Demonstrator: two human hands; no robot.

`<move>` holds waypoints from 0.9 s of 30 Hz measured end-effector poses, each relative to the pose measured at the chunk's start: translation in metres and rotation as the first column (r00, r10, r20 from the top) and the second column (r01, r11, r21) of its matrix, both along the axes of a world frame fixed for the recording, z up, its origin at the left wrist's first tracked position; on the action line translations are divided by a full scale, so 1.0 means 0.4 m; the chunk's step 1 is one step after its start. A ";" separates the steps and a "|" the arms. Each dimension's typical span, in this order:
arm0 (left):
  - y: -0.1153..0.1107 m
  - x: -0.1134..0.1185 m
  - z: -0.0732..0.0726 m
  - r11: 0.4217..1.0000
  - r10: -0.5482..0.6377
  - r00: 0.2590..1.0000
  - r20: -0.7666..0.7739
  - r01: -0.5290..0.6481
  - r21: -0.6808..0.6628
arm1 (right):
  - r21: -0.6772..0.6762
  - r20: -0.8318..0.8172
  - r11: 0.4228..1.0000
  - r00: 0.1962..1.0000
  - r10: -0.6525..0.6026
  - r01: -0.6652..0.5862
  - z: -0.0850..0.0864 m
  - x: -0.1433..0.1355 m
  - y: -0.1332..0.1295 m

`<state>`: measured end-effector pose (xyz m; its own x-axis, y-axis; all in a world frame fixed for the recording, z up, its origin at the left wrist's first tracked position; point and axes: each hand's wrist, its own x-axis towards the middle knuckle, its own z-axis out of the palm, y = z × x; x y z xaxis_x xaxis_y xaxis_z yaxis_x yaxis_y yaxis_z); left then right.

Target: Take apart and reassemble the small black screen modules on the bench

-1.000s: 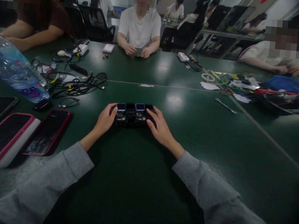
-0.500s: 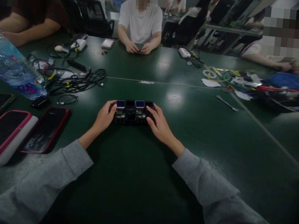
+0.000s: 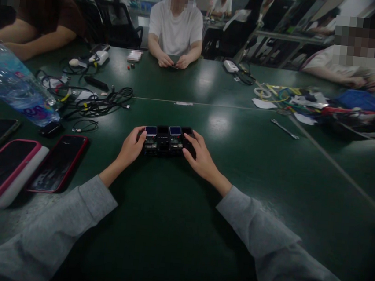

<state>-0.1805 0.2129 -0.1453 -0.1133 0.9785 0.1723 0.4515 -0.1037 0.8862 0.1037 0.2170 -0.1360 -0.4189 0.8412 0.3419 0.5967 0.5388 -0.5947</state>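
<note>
On the dark green table (image 3: 166, 227) lies a row of small black electronic devices (image 3: 163, 143), side by side, two with bluish square screens and exposed circuit boards. My left hand (image 3: 131, 146) grips the left end of the row, thumb on its front and fingers behind. At the right end, my right hand (image 3: 201, 156) holds the row with its thumb low and its fingers over the top. Both hands rest close to the table. Whether the devices are joined to each other I cannot tell.
Left of me are a tilted water bottle (image 3: 20, 87), several phones (image 3: 59, 163) and tangled black cables (image 3: 101, 103). A wrench (image 3: 284, 129) lies to the right, before a pile of coloured wires (image 3: 311, 99). A person in a white shirt (image 3: 176, 27) sits opposite; others sit at both sides.
My hands and the row of devices have stayed in place. The view has shifted very slightly.
</note>
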 end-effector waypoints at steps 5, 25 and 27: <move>0.000 0.001 -0.001 0.999 0.011 0.999 -0.034 -0.010 0.035 | 0.096 -0.124 0.979 0.978 -0.166 0.178 0.010 0.000 0.000; -0.001 -0.003 -0.003 1.000 -0.007 1.000 -0.014 0.007 0.000 | 0.153 -0.133 0.964 0.971 -0.200 0.220 -0.010 0.011 0.027; 0.000 -0.004 -0.005 1.000 -0.008 1.000 -0.016 0.008 0.004 | 0.182 -0.104 0.962 0.977 -0.187 0.204 -0.015 0.009 0.027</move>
